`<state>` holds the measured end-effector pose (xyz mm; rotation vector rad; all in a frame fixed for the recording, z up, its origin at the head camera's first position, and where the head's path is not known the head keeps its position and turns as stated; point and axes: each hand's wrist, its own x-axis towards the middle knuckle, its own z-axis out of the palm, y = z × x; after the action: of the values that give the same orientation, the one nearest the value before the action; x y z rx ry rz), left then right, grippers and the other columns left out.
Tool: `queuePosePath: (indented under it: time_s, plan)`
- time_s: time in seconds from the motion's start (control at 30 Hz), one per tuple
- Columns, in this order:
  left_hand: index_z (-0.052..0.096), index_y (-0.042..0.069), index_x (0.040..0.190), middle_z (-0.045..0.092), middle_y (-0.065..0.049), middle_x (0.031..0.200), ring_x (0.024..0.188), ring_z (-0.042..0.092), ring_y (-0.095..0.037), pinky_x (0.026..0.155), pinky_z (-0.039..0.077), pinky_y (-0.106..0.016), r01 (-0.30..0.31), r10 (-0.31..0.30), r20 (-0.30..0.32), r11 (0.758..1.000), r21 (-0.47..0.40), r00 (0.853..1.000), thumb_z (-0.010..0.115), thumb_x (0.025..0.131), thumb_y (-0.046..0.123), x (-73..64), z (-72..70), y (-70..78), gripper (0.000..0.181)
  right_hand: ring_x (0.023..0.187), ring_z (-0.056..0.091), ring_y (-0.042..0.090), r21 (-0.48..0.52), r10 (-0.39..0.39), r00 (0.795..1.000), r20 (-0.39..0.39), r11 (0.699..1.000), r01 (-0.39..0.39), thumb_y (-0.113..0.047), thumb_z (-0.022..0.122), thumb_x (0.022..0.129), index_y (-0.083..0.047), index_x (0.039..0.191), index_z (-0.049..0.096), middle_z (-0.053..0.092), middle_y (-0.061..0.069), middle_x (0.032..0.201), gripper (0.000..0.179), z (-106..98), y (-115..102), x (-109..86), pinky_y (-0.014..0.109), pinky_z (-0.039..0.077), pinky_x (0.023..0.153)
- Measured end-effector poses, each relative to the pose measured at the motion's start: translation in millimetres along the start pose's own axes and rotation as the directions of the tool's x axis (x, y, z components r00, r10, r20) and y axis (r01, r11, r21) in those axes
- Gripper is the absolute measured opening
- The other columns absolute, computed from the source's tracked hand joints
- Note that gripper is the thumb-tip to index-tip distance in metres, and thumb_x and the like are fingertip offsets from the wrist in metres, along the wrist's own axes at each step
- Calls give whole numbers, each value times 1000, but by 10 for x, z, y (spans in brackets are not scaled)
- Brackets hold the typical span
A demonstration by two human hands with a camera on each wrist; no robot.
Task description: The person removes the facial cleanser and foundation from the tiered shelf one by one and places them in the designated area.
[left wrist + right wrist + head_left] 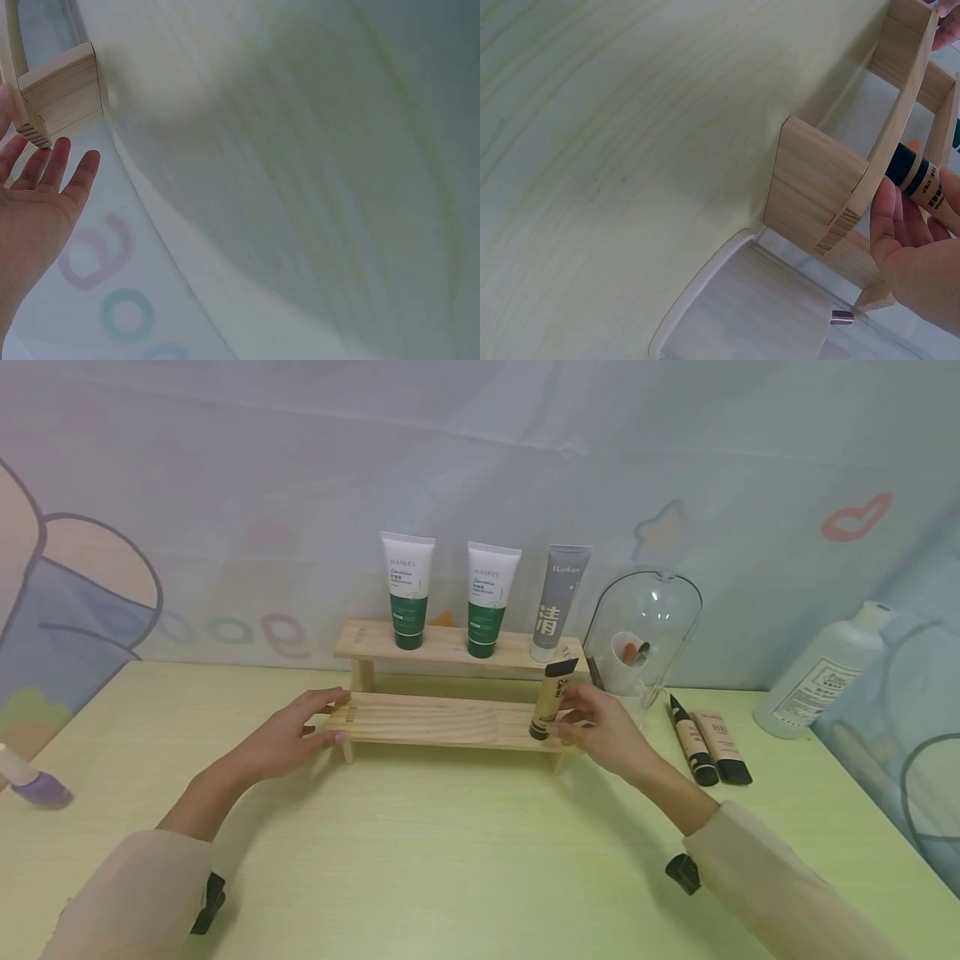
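A two-step wooden shelf [420, 718] stands on the table. My left hand [288, 735] touches the left end of its lower board, thumb at the front edge and index finger toward the back. The fingers of that hand look fairly straight in the left wrist view. My right hand [603, 727] pinches a beige cosmetic tube [551, 700] between thumb and fingers. It is upright, black cap down, at the lower board's right end. In the right wrist view the cap [902, 163] is right at the board. On the upper board stand two white-and-green tubes [408, 589] [491, 602] and a grey tube [561, 602].
Behind the right hand is a clear dome [660, 618] with a white cup [626, 664] at it. Two more cosmetic tubes [692, 739] [722, 747] lie to the right. A white bottle [821, 677] stands near the right edge; a purple-tipped object [43, 789] lies far left.
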<state>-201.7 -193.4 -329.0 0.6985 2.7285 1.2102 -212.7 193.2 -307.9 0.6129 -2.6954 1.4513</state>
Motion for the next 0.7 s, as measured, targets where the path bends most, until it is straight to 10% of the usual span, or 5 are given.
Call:
queuePosePath:
  time_s: [0.7]
  plan:
    - [26,-5,139,27,-26,139,124,30,-44,96,29,-61,2,-2,1,1000,-5,1000,54,94,21,2,5,-5,59,89,59,30,-28,-9,998,-68,1000,7,4,65,80,6,106,51,62,23,103,29,54,-6,1,33,51,73]
